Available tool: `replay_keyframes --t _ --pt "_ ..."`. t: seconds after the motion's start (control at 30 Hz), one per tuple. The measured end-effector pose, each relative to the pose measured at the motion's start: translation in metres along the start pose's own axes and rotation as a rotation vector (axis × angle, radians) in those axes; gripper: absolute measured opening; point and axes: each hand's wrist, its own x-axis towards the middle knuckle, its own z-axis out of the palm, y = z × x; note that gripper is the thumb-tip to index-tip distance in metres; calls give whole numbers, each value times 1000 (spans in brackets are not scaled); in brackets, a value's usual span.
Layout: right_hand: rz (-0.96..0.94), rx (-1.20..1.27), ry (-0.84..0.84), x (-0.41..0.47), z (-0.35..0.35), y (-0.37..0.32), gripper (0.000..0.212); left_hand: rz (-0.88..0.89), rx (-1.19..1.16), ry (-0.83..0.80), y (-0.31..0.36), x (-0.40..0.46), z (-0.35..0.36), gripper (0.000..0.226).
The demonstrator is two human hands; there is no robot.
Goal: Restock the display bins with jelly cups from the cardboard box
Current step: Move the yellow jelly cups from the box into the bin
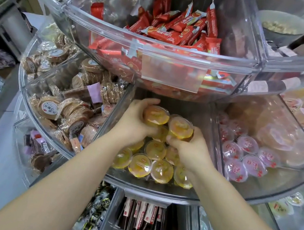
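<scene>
Both my hands are inside the middle clear bin (148,185) of the round display, holding a small cluster of orange jelly cups (167,123) between them. My left hand (136,120) curls its grip round the upper left cup, fingers wrapped over its far side. My right hand (188,146) closes its grip on the cup at the right of the cluster, thumb and fingers bent round its lower edge. The held cups sit above a layer of more orange jelly cups (151,162) lying lid-up along the front of the same bin. Just to the right, a neighbouring compartment holds pink-lidded jelly cups (244,155). To the left, a compartment is heaped with round brown wrapped snacks (68,109). The tier above carries red wrapped bars (180,31), and below my forearms dark stick packets (144,221) stand in a lower bin. The cardboard box is out of sight
</scene>
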Motion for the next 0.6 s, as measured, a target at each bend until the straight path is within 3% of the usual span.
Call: replay_keyframes --t 0.1,0.2,0.37,0.5,0.6 --pt "23 -18 -3 16 6 -9 16 62 177 94 -1 15 10 73" --pt "48 41 143 33 22 -11 25 48 89 126 -10 29 16 69" --pt "41 -8 398 48 39 0 17 -131 2 177 -30 45 31 67" --pt "35 -7 416 56 43 5 16 -148 95 192 -45 48 36 49" --pt "21 -23 407 59 43 6 19 -146 137 216 -47 48 37 49"
